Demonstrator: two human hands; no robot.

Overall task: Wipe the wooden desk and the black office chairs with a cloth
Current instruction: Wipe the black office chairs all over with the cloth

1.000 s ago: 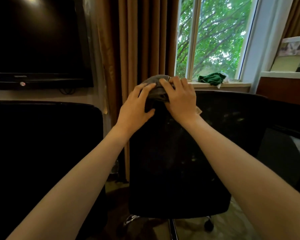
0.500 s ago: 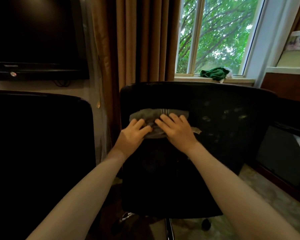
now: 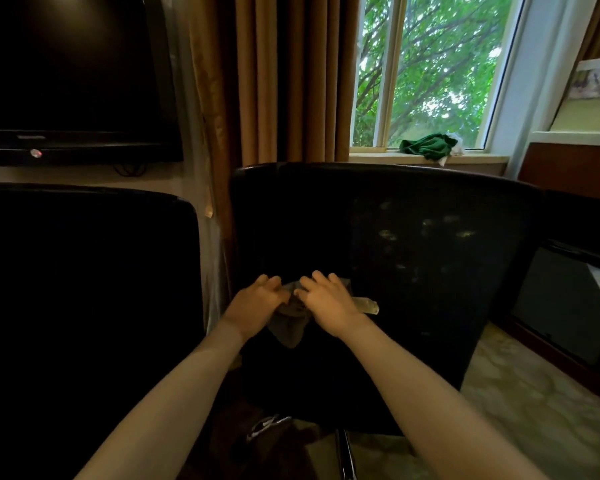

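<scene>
A black office chair (image 3: 430,254) stands in front of me with its mesh back facing me. A crumpled grey cloth (image 3: 290,327) lies against the middle of that back, one end hanging down and a pale corner sticking out to the right. My left hand (image 3: 257,299) and my right hand (image 3: 326,299) sit side by side on the cloth, fingers stretched forward, pressing it onto the backrest. A second black chair (image 3: 84,289) fills the left of the view.
A dark television (image 3: 66,74) hangs on the wall at upper left, beside brown curtains (image 3: 284,77). A green cloth (image 3: 426,147) lies on the window sill behind the chair. A wooden cabinet (image 3: 568,168) and a dark panel stand at the right, over a pale carpet.
Both hands slid the cloth down from the top edge of the chair back to its middle. The cloth has bunched and now hangs lower between them.
</scene>
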